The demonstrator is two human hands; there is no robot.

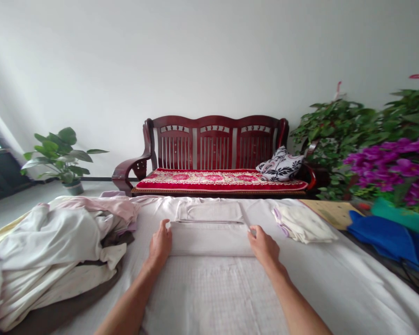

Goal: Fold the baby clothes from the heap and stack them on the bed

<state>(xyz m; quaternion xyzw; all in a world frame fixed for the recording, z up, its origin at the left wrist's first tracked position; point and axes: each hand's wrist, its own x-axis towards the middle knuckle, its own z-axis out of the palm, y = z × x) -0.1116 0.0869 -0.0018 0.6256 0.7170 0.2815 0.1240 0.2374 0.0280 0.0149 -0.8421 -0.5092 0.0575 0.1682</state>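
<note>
A pale folded cloth lies in front of me in a flat band, its kind not plain from here. My left hand grips its left end, thumb and fingers closed at the upper corner. At the opposite end, my right hand pinches the upper right corner. Just beyond it rests a second folded section of similar pale fabric; whether the two are joined I cannot tell. Both lie on a whitish sheet spread over the work surface.
A loose heap of clothes covers the left side. To the right sits a small folded cream garment, with blue fabric and purple flowers farther right. Behind stand a wooden bench and a potted plant.
</note>
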